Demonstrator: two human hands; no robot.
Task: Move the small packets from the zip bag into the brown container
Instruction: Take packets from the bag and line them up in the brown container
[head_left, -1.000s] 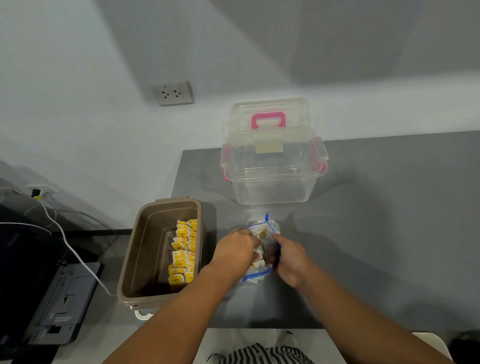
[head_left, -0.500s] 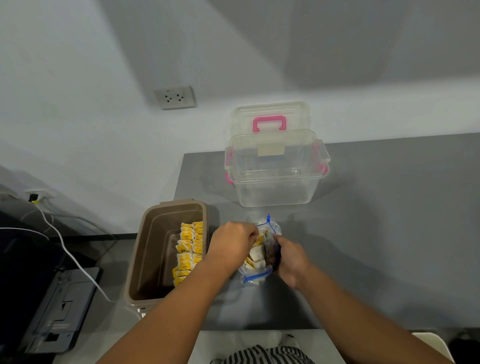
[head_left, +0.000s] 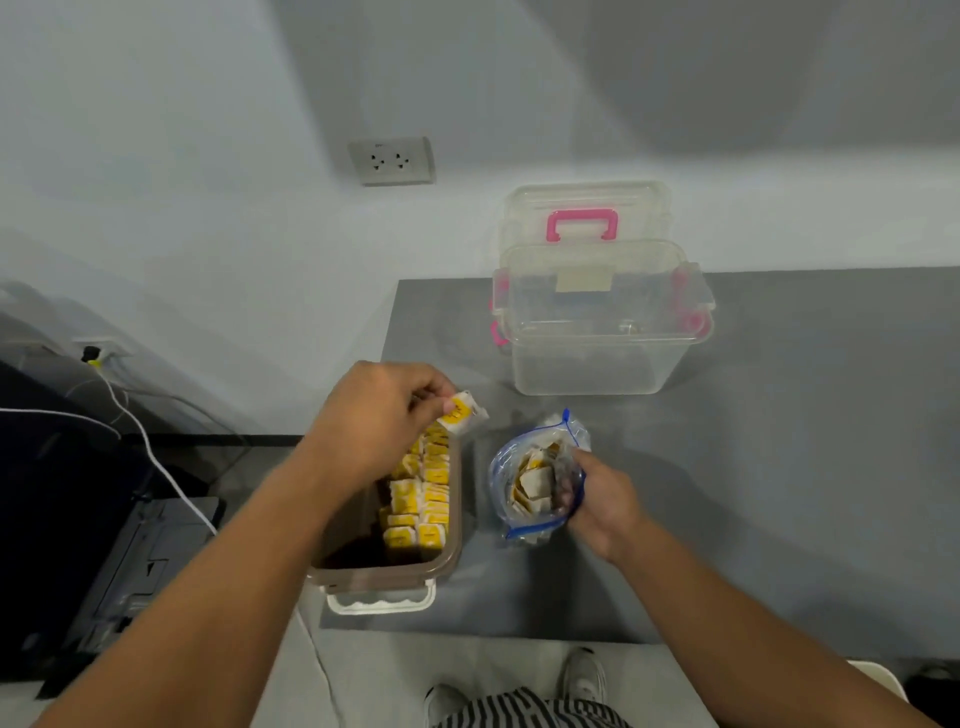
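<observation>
- The left hand (head_left: 379, 421) hovers over the far end of the brown container (head_left: 452, 558). Its fingers (head_left: 434, 388) are curled and pinch one yellow-and-white packet (head_left: 461, 413) by its edge.
- Just under those fingers, stacked packets (head_left: 423, 493) stand in rows along the container's right side.
- The right hand (head_left: 605, 501) grips the zip bag (head_left: 501, 483) at its open rim, fingers curled round the plastic. Loose packets (head_left: 532, 480) lie inside the bag, just left of those fingers.
- Beyond the right fingers, a clear box (head_left: 608, 358) sits on the grey table (head_left: 805, 467).
</observation>
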